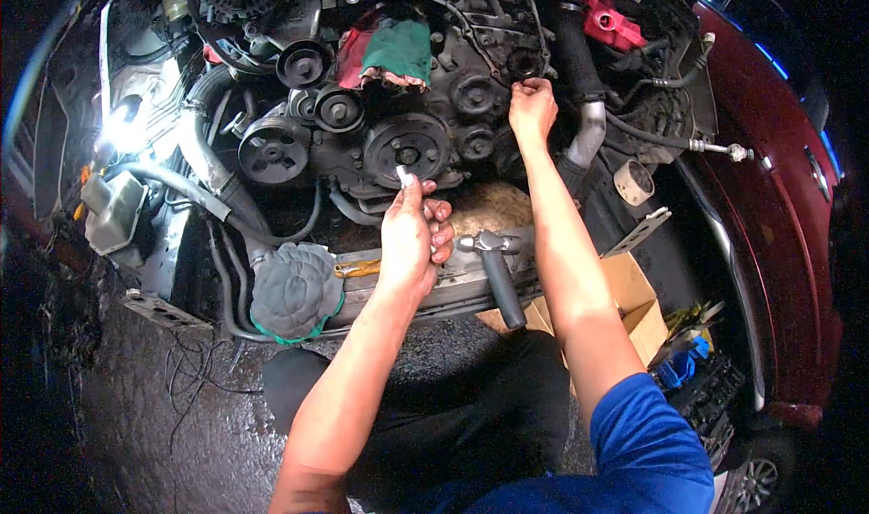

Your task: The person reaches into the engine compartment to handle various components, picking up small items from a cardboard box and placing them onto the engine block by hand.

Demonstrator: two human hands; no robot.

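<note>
In the head view my left hand (416, 229) is closed around a small pale metallic piece (404, 174), its top sticking up past the thumb in front of the large crankshaft pulley (387, 140). My right hand (532, 107) is raised, fingertips pinched at a dark round fitting (523, 61) high on the engine's right side; whatever is between them is too small to make out. Below lie a hammer (501, 283) with a dark handle and a yellow-handled tool (356, 268), partly behind my left hand, on the front crossmember (444, 293).
Smaller pulleys (272, 152), hoses (579, 125) and a red-and-green cloth (396, 52) fill the engine bay. A padded grey cloth (294, 297) rests at lower left, a tape roll (634, 182) at right. Below are a cardboard box (643, 328) and blue items (679, 365), beside a maroon fender (769, 224).
</note>
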